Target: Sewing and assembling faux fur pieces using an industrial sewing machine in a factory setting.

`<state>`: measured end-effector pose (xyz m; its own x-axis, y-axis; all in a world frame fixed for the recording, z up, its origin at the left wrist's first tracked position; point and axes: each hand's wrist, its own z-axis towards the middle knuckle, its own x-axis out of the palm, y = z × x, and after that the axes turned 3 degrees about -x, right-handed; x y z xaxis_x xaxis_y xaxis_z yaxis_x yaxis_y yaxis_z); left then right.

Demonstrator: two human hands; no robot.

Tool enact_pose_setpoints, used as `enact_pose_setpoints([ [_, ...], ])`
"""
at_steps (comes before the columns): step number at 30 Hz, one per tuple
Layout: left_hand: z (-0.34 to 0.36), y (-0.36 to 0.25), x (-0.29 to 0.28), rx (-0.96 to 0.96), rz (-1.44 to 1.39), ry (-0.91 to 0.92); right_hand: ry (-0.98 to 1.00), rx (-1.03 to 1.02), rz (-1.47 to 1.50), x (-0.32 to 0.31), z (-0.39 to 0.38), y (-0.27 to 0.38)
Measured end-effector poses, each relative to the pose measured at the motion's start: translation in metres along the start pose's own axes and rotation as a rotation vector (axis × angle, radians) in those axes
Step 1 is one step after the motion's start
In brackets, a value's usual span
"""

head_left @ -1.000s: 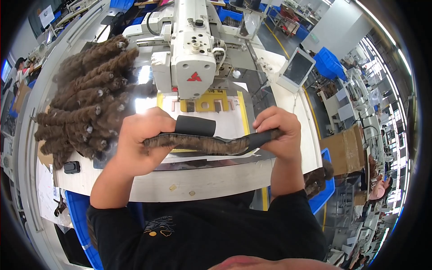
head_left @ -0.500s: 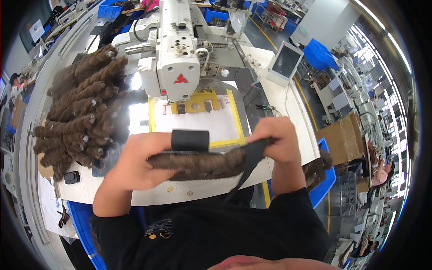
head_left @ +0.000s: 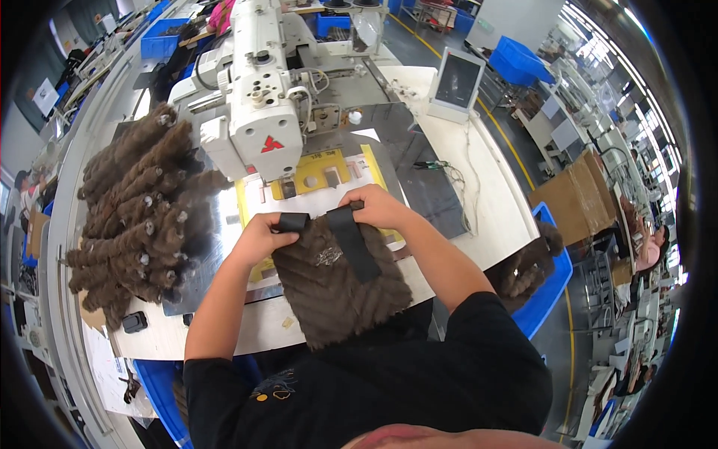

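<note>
At the left of centre, the left hand (head_left: pixel 268 236) is clamped on the upper left corner of a brown fur piece (head_left: pixel 340 303), where a short black band (head_left: pixel 293 222) sticks out. To its right, the right hand (head_left: pixel 375 206) pinches the top edge beside a long black strap (head_left: pixel 357 251), which now hangs down over the fur. A second ago the piece showed as a narrow strip stretched between hands farther apart; now its ridged face is spread out in mid-frame, its lower end overlapping the black shirt (head_left: pixel 374 374).

The sewing machine (head_left: pixel 258 97), upper centre-left, bears a red three-part emblem; right of it, the yellow template (head_left: pixel 318 174) carries small dark handwriting. The shirt has a small line print with an orange spot at lower left.

Rolled brown furs (head_left: pixel 134 217) heap up at left, above a small black box (head_left: pixel 134 322). The fur piece and hands cover the template's near portion. Right of that lie thin snips (head_left: pixel 430 165), with a grey-screened monitor (head_left: pixel 458 81) at upper right, a blue bin (head_left: pixel 557 262) holding more fur at lower right, and a cardboard box (head_left: pixel 580 198) beyond.
</note>
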<state>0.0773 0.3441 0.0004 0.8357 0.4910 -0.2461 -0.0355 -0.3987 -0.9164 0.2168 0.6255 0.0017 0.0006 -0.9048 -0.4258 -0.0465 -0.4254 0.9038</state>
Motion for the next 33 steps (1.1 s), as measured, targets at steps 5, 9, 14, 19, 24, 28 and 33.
enact_pose_setpoints([
  [5,0.024,0.008,0.002,0.058,-0.179,-0.13,-0.02,-0.046,0.008,0.006,0.015,-0.004],
  [9,0.024,0.013,-0.001,0.046,-0.327,-0.219,-0.149,-0.015,0.002,0.003,0.022,0.001],
  [14,0.03,0.026,-0.005,0.091,-0.44,-0.531,-0.321,0.048,0.243,-0.011,0.028,-0.029],
  [19,0.042,0.037,-0.023,0.014,-0.027,-0.675,-0.405,0.254,0.22,-0.022,0.026,-0.031],
  [24,0.053,0.024,-0.034,-0.069,0.221,-0.71,-0.494,0.397,-0.089,-0.036,0.032,-0.036],
  [28,0.068,0.031,-0.038,-0.077,0.26,-0.703,-0.489,0.465,-0.136,-0.041,0.033,-0.035],
  [33,0.079,0.021,-0.039,-0.055,0.189,-0.674,-0.474,0.41,-0.092,-0.047,0.045,-0.041],
])
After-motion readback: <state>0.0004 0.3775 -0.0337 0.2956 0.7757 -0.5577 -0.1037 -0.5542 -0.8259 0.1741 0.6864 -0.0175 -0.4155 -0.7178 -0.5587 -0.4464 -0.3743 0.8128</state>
